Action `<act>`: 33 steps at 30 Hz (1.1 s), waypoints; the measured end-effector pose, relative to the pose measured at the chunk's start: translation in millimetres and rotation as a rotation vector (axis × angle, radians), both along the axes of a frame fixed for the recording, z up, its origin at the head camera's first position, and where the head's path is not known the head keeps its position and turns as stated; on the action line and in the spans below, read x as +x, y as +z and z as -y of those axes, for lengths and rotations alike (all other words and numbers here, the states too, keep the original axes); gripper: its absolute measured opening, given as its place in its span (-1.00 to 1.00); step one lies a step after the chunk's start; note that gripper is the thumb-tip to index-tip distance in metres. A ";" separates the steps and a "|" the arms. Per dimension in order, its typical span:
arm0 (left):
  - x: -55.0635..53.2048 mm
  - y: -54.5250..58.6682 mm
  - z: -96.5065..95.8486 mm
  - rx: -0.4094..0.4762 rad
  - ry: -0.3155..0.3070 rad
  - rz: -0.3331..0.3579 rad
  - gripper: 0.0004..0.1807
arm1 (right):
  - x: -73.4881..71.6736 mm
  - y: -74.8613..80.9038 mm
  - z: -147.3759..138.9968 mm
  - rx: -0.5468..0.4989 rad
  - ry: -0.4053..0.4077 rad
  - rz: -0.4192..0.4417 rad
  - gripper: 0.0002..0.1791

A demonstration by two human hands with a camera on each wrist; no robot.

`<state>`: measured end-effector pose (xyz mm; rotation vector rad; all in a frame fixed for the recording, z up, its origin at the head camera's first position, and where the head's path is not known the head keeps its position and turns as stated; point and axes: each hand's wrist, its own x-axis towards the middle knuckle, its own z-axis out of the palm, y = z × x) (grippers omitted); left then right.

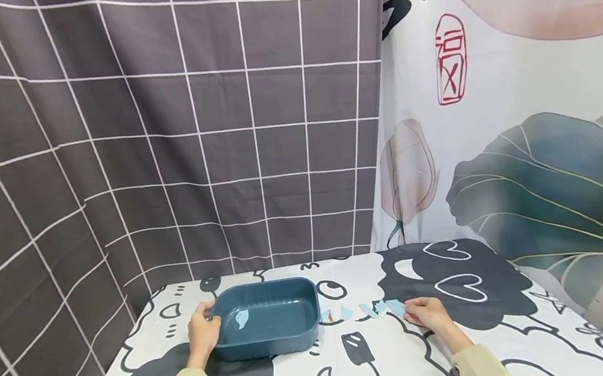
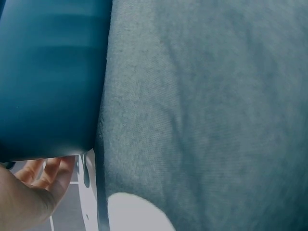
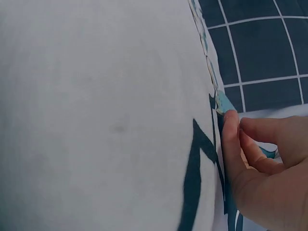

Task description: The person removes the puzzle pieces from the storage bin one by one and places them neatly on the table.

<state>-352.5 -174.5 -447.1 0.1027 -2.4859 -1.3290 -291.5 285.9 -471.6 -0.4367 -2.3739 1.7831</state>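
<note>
My left hand (image 1: 203, 332) grips the left end of a dark blue rectangular basin (image 1: 267, 345). In the left wrist view, the fingers (image 2: 61, 179) lie against the end wall of the basin (image 2: 53, 96). One light blue paper scrap (image 1: 242, 318) lies inside it, towards the left. To the right of the basin, several more light blue scraps (image 1: 347, 312) lie in a row on the cloth. My right hand (image 1: 429, 313) pinches the edge of the rightmost scrap (image 1: 396, 307) between thumb and forefinger. The right wrist view shows that scrap (image 3: 224, 102) at the fingertips.
A white cloth with black cartoon drawings (image 1: 405, 356) covers the table. Behind it hangs a grey curtain with white grid lines (image 1: 282, 153), and at the right a white curtain with leaf and flower prints (image 1: 531, 81). A reddish mark (image 1: 330, 316) shows beside the leftmost loose scrap.
</note>
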 end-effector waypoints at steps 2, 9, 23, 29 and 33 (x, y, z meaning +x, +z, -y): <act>-0.3 0.7 1.6 0.002 0.002 -0.002 -0.52 | -2.4 1.7 1.9 0.000 0.005 -0.007 -0.62; -1.5 3.3 6.0 0.003 0.021 -0.008 -0.52 | -10.1 7.4 7.4 -0.001 0.001 -0.059 -0.62; -6.0 5.3 3.4 0.019 0.026 -0.020 -0.55 | -36.9 33.4 89.0 -0.063 0.108 -0.107 -0.64; -4.6 2.3 0.7 0.026 0.041 -0.021 -0.55 | -46.1 45.2 141.5 -0.140 0.229 -0.165 -0.65; -4.4 -0.4 -1.4 0.036 0.049 -0.021 -0.55 | -49.1 49.5 168.4 -0.220 0.311 -0.161 -0.64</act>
